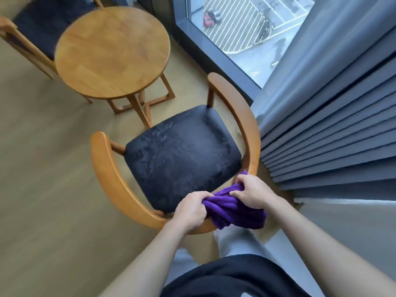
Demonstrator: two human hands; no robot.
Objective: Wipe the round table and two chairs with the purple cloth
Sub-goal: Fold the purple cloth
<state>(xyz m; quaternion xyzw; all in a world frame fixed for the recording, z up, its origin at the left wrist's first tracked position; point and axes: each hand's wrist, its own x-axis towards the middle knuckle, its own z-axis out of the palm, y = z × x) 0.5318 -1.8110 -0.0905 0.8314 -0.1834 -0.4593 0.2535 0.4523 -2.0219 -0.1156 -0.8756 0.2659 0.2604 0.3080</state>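
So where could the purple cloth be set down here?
The round wooden table top is bare, and so is the near chair's black seat. It is crowded at that chair's curved backrest, where both hands grip the cloth.

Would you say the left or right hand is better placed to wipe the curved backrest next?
Probably the left. Both the left hand and the right hand grip the cloth, but the left sits directly over the backrest, whose unwiped sweep runs leftward.

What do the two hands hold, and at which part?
Both grip the purple cloth: left hand its left end, right hand its upper right part.
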